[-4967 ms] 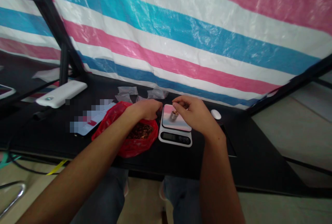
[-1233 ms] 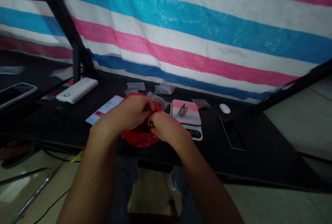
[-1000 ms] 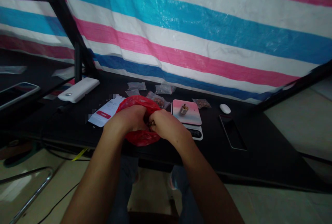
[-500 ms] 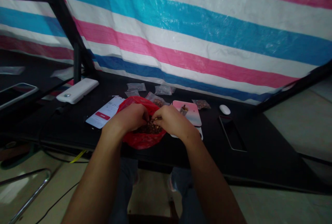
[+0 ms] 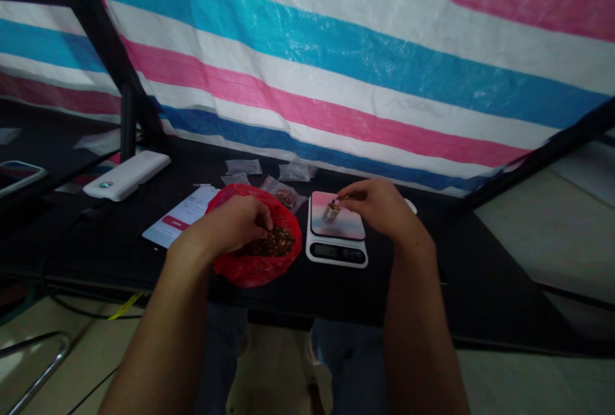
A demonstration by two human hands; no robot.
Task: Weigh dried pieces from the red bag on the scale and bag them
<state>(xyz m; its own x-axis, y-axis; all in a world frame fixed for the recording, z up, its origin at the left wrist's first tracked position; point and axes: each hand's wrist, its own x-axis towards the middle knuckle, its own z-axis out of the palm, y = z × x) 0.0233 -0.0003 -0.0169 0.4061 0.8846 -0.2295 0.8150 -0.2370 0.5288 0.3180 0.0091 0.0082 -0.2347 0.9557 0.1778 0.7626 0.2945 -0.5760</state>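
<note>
A red plastic bag (image 5: 257,271) lies open on the table, with small brown dried pieces (image 5: 276,242) inside. My left hand (image 5: 240,219) is over its left side, fingers curled in a pinch above the pieces; what they hold is hidden. To the right stands a white kitchen scale (image 5: 314,264) with a pink-and-blue platform. A small metallic cup (image 5: 331,211), filled with brown pieces, rests on that platform. My right hand (image 5: 379,203) pinches just above the cup's rim, and anything between its fingertips is too small to name.
Behind the red bag lie small clear zip bags (image 5: 243,166), one with reddish-brown contents (image 5: 286,196). A lit phone (image 5: 180,216) and a white power bank (image 5: 127,175) are on the left. A striped plastic sheet (image 5: 307,82) hangs behind. A white mouse (image 5: 410,206) is partly hidden by my right hand.
My right hand has left the red bag and moved right to the cup on the scale. My left hand stays at the bag. The view has shifted slightly.
</note>
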